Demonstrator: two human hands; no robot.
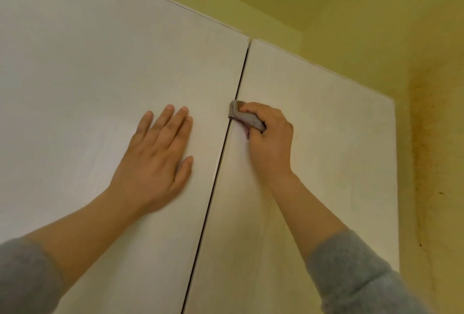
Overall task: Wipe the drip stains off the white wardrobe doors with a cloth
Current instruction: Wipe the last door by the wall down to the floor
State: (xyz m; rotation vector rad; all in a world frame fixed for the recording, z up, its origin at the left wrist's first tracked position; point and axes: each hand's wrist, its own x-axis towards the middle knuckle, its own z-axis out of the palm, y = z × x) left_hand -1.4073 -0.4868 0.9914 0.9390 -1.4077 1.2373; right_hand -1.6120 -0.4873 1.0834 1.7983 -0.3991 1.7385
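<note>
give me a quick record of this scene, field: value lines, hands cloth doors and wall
left hand: flat, fingers straight, pressed on the left door
right hand: fingers curled round the cloth, held against the right door
cloth: grey, bunched, at the right door's inner edge by the gap
gap: dark narrow line between the two doors
wall: yellow-green, brownish streaks right of the wardrobe
sleeves: grey
</note>
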